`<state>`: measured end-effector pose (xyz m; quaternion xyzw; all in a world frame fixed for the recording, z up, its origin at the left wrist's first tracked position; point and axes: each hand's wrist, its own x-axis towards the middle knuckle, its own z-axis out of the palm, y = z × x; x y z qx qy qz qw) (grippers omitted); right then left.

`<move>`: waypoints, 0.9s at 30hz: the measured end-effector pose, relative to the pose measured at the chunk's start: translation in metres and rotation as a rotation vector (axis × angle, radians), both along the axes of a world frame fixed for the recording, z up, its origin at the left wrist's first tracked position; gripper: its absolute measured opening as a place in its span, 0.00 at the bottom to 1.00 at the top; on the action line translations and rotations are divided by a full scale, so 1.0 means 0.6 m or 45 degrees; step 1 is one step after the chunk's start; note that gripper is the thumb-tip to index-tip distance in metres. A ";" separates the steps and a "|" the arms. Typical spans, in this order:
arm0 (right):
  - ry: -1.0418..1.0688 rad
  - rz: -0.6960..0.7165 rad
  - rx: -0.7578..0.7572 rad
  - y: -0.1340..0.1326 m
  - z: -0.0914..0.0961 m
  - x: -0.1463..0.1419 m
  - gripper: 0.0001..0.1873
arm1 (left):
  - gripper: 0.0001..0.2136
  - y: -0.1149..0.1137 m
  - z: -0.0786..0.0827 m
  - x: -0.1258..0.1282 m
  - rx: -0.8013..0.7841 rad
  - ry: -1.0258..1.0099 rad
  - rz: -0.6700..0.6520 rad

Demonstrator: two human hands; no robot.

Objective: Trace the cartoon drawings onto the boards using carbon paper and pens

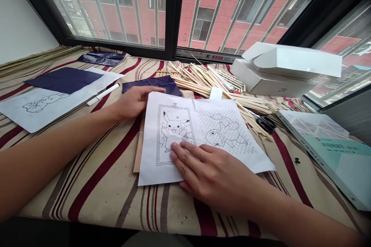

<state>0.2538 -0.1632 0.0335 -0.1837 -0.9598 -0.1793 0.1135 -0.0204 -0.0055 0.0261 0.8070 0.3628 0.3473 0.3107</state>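
Observation:
A white sheet of paper [171, 177] printed with a cartoon Pikachu and a Charmander on a checkered ground lies in front of me, with a crease between the drawings. Under its left side a thin wooden board [137, 158] sticks out. My right hand [208, 170] rests flat on the sheet, fingers stretched over the lower part of the Pikachu. At the upper left corner is my left hand [131, 101], one finger extended along the top edge; its other fingers are partly hidden by the paper. Behind the sheet lies a dark blue carbon-like sheet [152, 84].
On the striped cloth [98, 197], more drawn paper [43, 104], a dark blue sheet [63, 79] and a white marker [103, 94] lie left. Thin wooden sticks [191, 77] are piled behind. Black-handled scissors [266, 124], a white box [272, 81] and a book [327, 150] are right.

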 end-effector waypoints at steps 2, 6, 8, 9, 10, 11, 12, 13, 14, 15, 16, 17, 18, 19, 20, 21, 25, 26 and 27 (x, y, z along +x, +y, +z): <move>-0.002 -0.003 0.010 -0.002 -0.001 -0.003 0.22 | 0.23 -0.016 0.016 0.000 0.218 -0.059 0.177; 0.001 0.006 -0.026 -0.005 0.004 -0.003 0.25 | 0.21 -0.079 0.022 0.024 0.600 0.430 -0.071; 0.023 0.002 -0.110 -0.003 0.012 0.000 0.27 | 0.25 -0.104 0.008 0.041 0.391 0.764 -0.253; 0.051 -0.003 -0.157 0.000 0.017 0.001 0.27 | 0.27 -0.112 0.001 0.047 0.323 0.866 -0.285; 0.094 -0.011 -0.201 0.004 0.022 0.002 0.26 | 0.29 -0.117 -0.005 0.053 0.271 0.950 -0.315; 0.151 -0.021 -0.238 0.010 0.027 0.003 0.24 | 0.30 -0.119 -0.009 0.056 0.252 0.999 -0.330; 0.214 -0.035 -0.276 0.017 0.030 0.002 0.21 | 0.30 -0.120 -0.011 0.059 0.243 1.034 -0.340; 0.275 -0.055 -0.315 0.024 0.031 0.001 0.20 | 0.30 -0.119 -0.010 0.061 0.236 1.063 -0.347; 0.321 -0.086 -0.351 0.031 0.029 0.000 0.19 | 0.30 -0.119 -0.007 0.063 0.225 1.089 -0.351; 0.338 -0.133 -0.386 0.038 0.024 -0.002 0.18 | 0.31 -0.119 -0.003 0.064 0.203 1.119 -0.353; 0.330 -0.192 -0.410 0.043 0.017 -0.004 0.18 | 0.31 -0.119 0.001 0.066 0.179 1.141 -0.354; 0.298 -0.252 -0.419 0.046 0.008 -0.005 0.20 | 0.32 -0.119 0.005 0.067 0.155 1.156 -0.354; 0.246 -0.301 -0.420 0.048 -0.002 -0.006 0.24 | 0.33 -0.119 0.009 0.067 0.130 1.161 -0.356; 0.196 -0.331 -0.415 0.049 -0.011 -0.005 0.28 | 0.34 -0.119 0.012 0.066 0.107 1.156 -0.361; 0.139 -0.344 -0.426 0.048 -0.019 -0.004 0.32 | 0.35 -0.119 0.014 0.063 0.092 1.144 -0.364; 0.092 -0.353 -0.446 0.048 -0.024 -0.003 0.35 | 0.36 -0.117 0.018 0.057 0.086 1.126 -0.357; -0.028 -0.415 -0.583 0.045 -0.020 -0.001 0.37 | 0.31 -0.101 0.042 -0.003 0.210 1.096 -0.143; -0.050 -0.433 -0.620 0.045 -0.015 -0.002 0.37 | 0.28 -0.095 0.050 -0.027 0.264 1.117 -0.022; -0.074 -0.449 -0.653 0.045 -0.010 -0.004 0.38 | 0.27 -0.088 0.058 -0.054 0.306 1.182 0.083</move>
